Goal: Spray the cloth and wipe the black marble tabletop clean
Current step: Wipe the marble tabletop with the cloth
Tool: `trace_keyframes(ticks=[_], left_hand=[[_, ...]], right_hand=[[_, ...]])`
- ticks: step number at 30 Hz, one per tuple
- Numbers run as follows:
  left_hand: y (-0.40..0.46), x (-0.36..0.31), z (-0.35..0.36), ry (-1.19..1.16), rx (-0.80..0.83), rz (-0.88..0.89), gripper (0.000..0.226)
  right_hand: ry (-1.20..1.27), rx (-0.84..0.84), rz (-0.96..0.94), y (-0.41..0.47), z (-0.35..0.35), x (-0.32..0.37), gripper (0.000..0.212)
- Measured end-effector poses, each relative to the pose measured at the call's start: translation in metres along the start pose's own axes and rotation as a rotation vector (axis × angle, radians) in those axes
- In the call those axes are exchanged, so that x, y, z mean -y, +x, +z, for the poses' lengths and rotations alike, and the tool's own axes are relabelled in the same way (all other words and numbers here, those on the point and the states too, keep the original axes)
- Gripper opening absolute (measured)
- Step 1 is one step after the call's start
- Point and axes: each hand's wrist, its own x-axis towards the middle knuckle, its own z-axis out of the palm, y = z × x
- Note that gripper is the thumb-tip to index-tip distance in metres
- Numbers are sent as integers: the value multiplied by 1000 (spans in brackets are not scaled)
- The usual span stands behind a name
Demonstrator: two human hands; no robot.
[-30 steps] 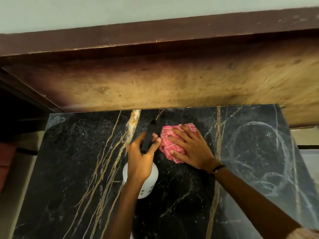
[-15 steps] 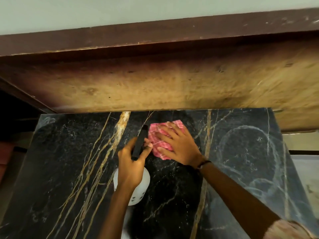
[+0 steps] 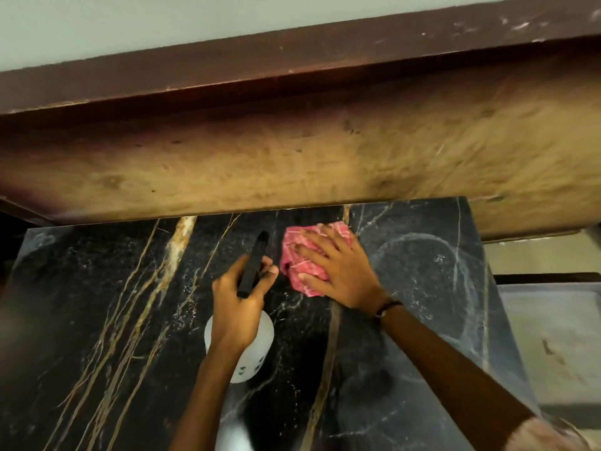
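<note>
The black marble tabletop [image 3: 97, 304] with gold and white veins fills the lower frame. A crumpled pink cloth [image 3: 294, 255] lies on it near the far edge. My right hand [image 3: 338, 271] presses flat on the cloth with fingers spread. My left hand [image 3: 239, 307] grips a white spray bottle [image 3: 257, 356] by its black trigger head, whose nozzle points toward the far edge just left of the cloth. The bottle's body is partly hidden under my hand and wrist.
A worn wooden board [image 3: 292, 157] with a dark brown top rail runs along the tabletop's far edge. Whitish wipe streaks [image 3: 455, 255] curve over the marble's right part. A grey floor or ledge [image 3: 553, 320] lies past the right edge.
The cloth and my right hand have slid a little to the right along the far edge. My left hand still holds the bottle beside them. The view shifted slightly.
</note>
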Motion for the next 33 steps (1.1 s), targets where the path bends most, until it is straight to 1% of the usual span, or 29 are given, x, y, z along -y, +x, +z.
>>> trace_keyframes(ticks=[1,4,6,8,9,11,13,14,15,17,20,22,23,25,27,29,31,33], left_hand=[[0,-2,6,-6,-5,-3,8],[0,-7,22,7,5,6,10],[-1,-9,32,22,14,6,11],[-3,-10,42,33,22,10,9],[-4,-10,45,35,23,14,7],[-6,-12,54,32,30,18,6],[-8,-13,62,38,43,23,7],[-8,-14,65,40,49,22,8],[-9,-14,69,39,55,20,9],[-10,-16,75,35,69,22,10],[-15,-18,82,50,73,33,8],[-19,-19,87,40,63,27,7],[-21,-20,90,36,59,23,8],[-26,-20,95,47,61,26,8],[-32,-21,102,45,69,29,7],[-37,-22,107,28,72,30,5],[-41,-22,114,23,70,23,5],[-46,-20,119,28,68,18,9]], right_hand=[[10,-7,22,-14,-5,-18,57],[-13,-29,227,-21,-16,-65,60],[-28,-48,338,3,-16,-75,61],[-22,-40,387,28,-14,-64,60],[-16,-43,368,35,-12,-56,60],[-11,-22,260,23,-11,-45,59],[-4,-9,149,-13,-15,-47,58],[9,-6,131,-33,-18,-52,59],[22,-4,141,-51,-24,-63,60],[18,-17,239,-71,-35,-91,62],[-22,-27,393,-51,-41,-118,64],[-24,-18,460,-27,-39,-115,65],[-19,-4,473,-18,-35,-109,66],[-15,16,412,-20,-31,-96,64],[-16,11,272,-50,-32,-87,60],[-11,20,204,-93,-37,-91,60],[-23,-6,268,-129,-47,-111,62],[-42,-57,403,-138,-56,-132,63]])
